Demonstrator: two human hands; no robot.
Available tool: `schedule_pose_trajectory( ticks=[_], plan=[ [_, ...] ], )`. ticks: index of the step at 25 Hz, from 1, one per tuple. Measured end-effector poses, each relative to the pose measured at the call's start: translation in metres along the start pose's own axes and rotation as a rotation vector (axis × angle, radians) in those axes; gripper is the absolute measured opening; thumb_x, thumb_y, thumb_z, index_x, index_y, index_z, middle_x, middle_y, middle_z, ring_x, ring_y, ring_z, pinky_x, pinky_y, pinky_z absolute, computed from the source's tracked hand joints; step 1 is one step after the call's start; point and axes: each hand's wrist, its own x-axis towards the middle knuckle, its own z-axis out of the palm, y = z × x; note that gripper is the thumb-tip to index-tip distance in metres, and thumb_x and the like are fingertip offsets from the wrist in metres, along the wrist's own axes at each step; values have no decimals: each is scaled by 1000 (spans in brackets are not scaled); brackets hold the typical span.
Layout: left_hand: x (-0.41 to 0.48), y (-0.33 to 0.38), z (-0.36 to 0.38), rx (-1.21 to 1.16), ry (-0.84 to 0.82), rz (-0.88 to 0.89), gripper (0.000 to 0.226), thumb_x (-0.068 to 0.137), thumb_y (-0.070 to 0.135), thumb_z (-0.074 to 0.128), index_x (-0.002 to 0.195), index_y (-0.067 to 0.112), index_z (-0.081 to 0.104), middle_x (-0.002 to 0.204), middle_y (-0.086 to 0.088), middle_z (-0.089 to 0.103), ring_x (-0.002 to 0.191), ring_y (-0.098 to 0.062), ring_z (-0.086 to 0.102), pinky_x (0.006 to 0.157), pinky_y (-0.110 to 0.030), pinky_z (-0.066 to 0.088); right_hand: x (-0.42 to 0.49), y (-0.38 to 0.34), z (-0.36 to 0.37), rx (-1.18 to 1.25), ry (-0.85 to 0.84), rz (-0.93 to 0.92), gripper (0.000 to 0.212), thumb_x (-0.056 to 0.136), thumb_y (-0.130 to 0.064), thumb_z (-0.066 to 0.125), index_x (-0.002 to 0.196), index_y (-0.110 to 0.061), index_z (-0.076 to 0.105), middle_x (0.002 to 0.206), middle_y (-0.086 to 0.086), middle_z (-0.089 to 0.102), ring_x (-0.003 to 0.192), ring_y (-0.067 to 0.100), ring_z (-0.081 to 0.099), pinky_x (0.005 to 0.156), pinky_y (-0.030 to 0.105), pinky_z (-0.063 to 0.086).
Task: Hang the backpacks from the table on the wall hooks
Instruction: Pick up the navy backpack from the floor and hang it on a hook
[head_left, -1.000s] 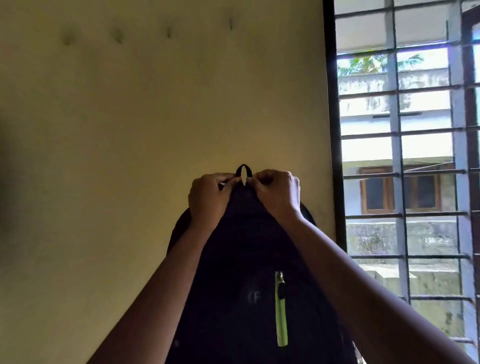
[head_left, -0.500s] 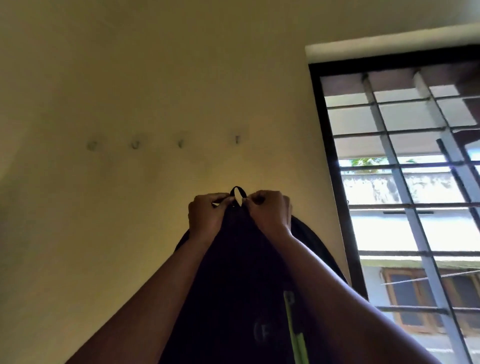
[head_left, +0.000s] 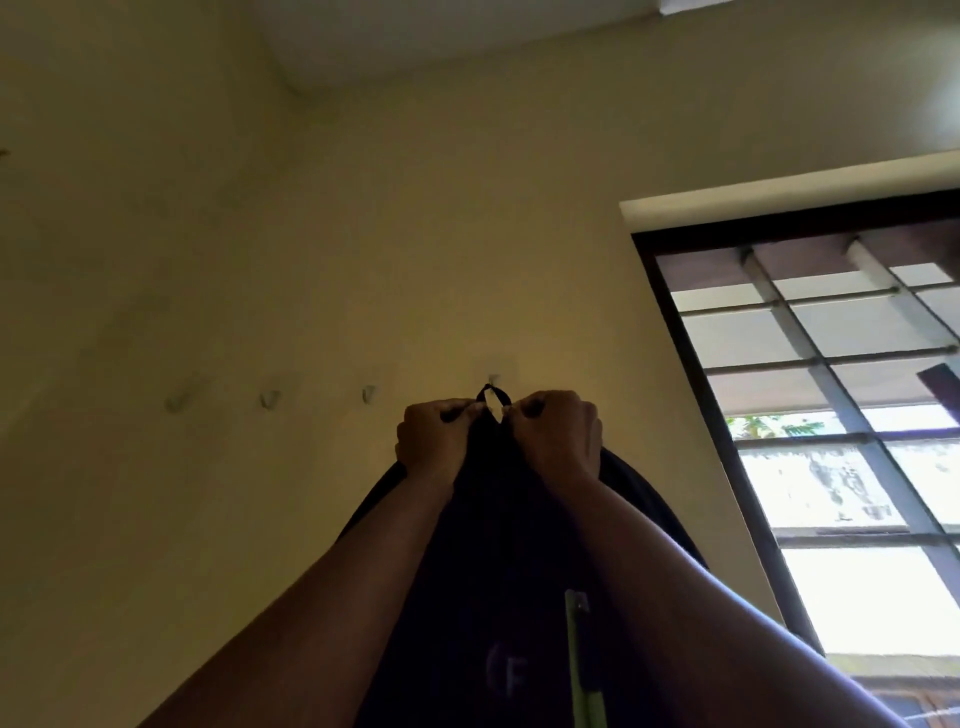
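Observation:
A dark backpack (head_left: 498, 561) with a bright green zip strip (head_left: 579, 660) hangs from both my hands against the yellow wall. My left hand (head_left: 434, 441) and my right hand (head_left: 558, 436) each pinch one side of its small black top loop (head_left: 493, 397), holding the loop spread. The top of the loop sits just under the rightmost wall hook (head_left: 492, 378), nearly touching it; I cannot tell whether it has caught. My forearms hide much of the bag's upper part.
Three more small hooks (head_left: 270, 399) run in a row along the wall to the left, at about the same height. A dark-framed barred window (head_left: 810, 415) fills the right side. The ceiling corner shows at the top.
Both hands have lifted the backpack up the wall, and the loop has risen from well below the rightmost hook to just under it. My view has tilted upward.

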Motion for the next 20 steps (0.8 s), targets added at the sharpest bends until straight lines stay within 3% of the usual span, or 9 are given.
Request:
schedule_pose_trajectory(
  ticks=[2,5,13,17,20],
  plan=[
    [11,4,5,-16,20,15,26,81,26,69,100,11,74,108,-9,73,102,-23,65,93,-37,51,13,-4,2,-11,11,-32,20,83,-21,57,86,-12,75,92,11,74,86,28,66,66,29,47],
    [28,9,9,10,49,5,26,80,26,69,99,10,74,106,-10,73,101,-25,66,90,-34,52,28,-10,5,-29,12,-46,22,83,-24,57,89,-13,75,95,14,73,91,31,65,66,26,40],
    [40,4,8,127,4,-217,35,65,29,79,93,7,75,99,-14,73,91,-29,69,82,-35,57,31,-13,12,-125,-7,69,29,76,-30,66,90,-5,70,99,15,69,95,33,63,71,31,47],
    [22,1,1,96,-9,-185,26,69,21,78,89,5,75,95,-14,74,88,-26,69,79,-34,58,12,-11,6,-128,-40,86,28,81,-27,60,94,-5,70,101,14,68,96,31,63,68,27,41],
    [2,6,-10,74,-82,-102,23,76,19,75,94,5,74,103,-13,73,98,-24,66,81,-26,51,-9,-9,-4,-136,-93,-22,26,90,-19,50,100,-7,71,106,12,69,100,27,62,71,23,38]
  ],
)
